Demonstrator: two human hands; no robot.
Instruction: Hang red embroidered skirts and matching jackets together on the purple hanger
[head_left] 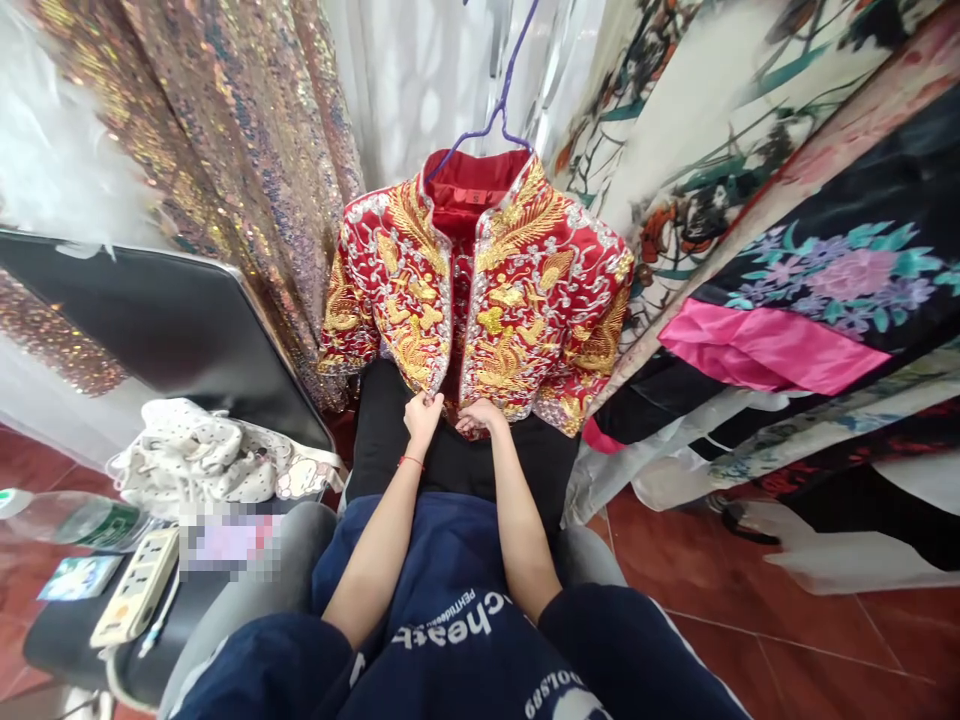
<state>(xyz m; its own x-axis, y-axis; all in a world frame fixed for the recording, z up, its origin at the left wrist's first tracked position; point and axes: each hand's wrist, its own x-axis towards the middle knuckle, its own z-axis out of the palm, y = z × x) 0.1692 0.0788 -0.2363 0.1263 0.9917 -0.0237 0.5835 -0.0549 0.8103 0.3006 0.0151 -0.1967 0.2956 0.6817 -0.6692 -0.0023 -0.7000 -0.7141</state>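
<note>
A red jacket (517,280) with gold and silver embroidery hangs by its stand-up collar from a purple hanger (504,100). Its front lies open down the middle, and a size label shows inside the neck. My left hand (424,415) pinches the lower corner of the left front edge. At the right front edge's bottom hem, my right hand (482,415) has its fingers curled on the cloth. Below the hem, black cloth (457,460) spreads over my lap.
To the left, a black chair (150,320) holds a white dotted cloth bag (199,455), a plastic bottle (82,520) and a power strip (135,585). Sequinned fabric (225,130) hangs behind. Patterned garments, one with a pink band (772,345), hang close on the right.
</note>
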